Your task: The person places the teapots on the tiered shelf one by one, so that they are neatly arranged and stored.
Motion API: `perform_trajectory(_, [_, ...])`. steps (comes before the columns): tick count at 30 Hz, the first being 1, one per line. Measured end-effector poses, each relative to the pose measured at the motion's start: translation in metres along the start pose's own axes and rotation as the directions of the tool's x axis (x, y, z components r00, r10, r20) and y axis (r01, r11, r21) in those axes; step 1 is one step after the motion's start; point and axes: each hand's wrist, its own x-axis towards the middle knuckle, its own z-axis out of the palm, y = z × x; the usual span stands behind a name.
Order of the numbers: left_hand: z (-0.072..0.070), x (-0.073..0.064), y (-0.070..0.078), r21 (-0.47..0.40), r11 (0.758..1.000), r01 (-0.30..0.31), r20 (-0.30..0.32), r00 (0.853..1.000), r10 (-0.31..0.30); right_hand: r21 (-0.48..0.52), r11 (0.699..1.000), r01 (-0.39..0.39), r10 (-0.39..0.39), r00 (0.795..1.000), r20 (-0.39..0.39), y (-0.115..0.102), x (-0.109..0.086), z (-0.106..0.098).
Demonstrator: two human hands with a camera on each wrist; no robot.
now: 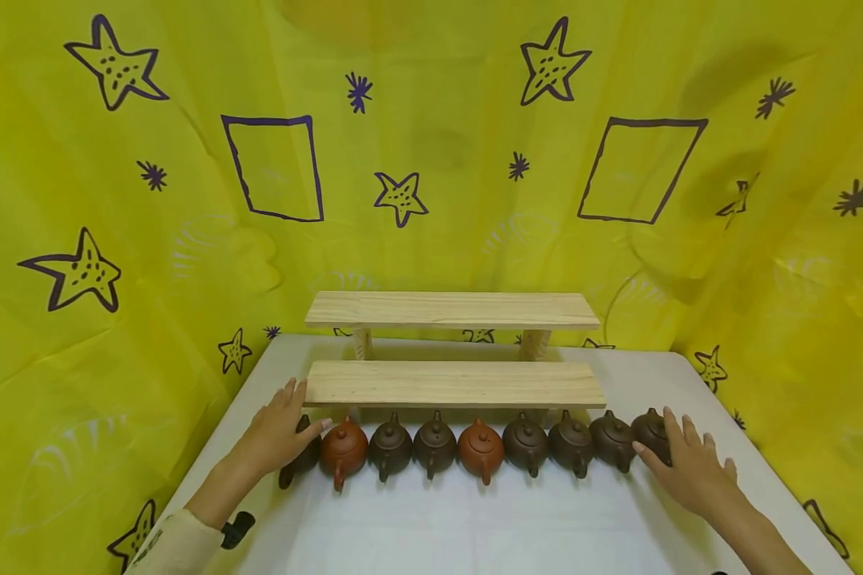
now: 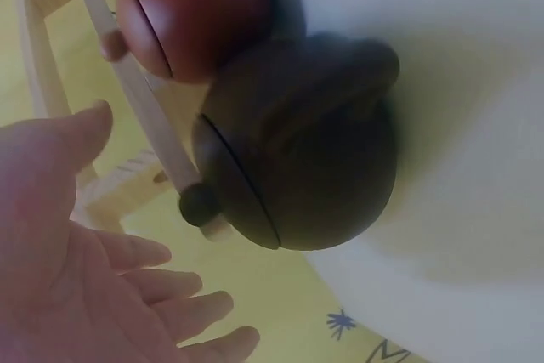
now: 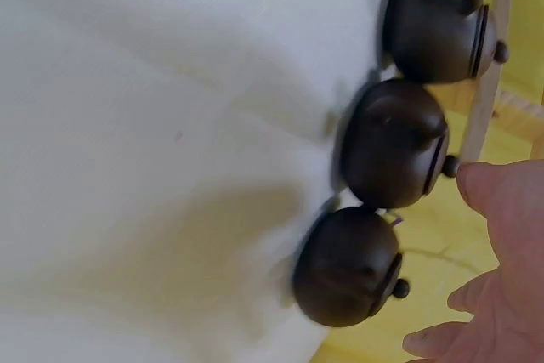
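Faces, beyond both hands, a yellow cloth (image 1: 446,88) marked with dark-outlined stars (image 1: 400,196), small bursts (image 1: 358,92), four-sided frames (image 1: 316,168) and pale shell shapes (image 1: 521,231). Reaches forward from the lower left with the left hand (image 1: 275,438), turning its back up toward the head camera and pointing the thumb inward. Holds those fingers extended and relaxed, released from any grasp. Has a dark teapot (image 2: 323,176) under and beside that thumb, at the left end of a row of nine; cannot tell from the head view whether they touch. Wears a light sleeve (image 1: 180,549) and a black fitting (image 1: 237,529) at that wrist.

Stretches the right hand (image 1: 693,473) in from the lower right, angled inward, with fingers spread and loose, likewise released. Has the rightmost dark teapot (image 3: 344,269) just beside its thumb and forefinger; cannot make out contact.

Spans between the hands, going from left to right, a red-brown teapot (image 1: 344,449), two dark teapots (image 1: 435,450), another red-brown teapot (image 1: 481,449) and three more dark teapots (image 1: 571,447), all on a white table (image 1: 467,531). Faces a two-tier wooden stand (image 1: 453,383) just past the row, with the left fingertips near its lower plank's left end.
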Motion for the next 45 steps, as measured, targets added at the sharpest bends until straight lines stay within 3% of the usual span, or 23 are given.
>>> perform_trajectory(10, [0.001,0.022,-0.011,-0.034,0.996,0.087,0.019,0.996,-0.087,0.002,1.000,0.017,-0.017,0.999,-0.041,0.021,0.005,0.003])
perform_trajectory(15, [0.004,0.031,-0.013,-0.028,0.996,0.088,0.013,0.996,-0.088,0.037,0.997,-0.061,0.062,0.997,-0.039,0.024,0.005,0.000])
perform_trajectory(20, [0.005,0.036,-0.017,-0.023,0.996,0.088,0.000,0.996,-0.088,0.048,0.992,-0.118,0.117,0.993,0.019,0.026,0.006,0.001])
perform_trajectory(29, [0.011,0.038,-0.022,-0.086,0.994,0.060,-0.056,0.996,-0.065,0.070,0.994,-0.084,0.081,0.996,0.036,0.026,0.011,0.007])
perform_trajectory(45, [0.012,0.040,-0.024,-0.080,0.995,0.066,-0.042,0.997,-0.070,0.097,0.995,-0.029,0.033,0.998,-0.044,0.028,0.013,0.020])
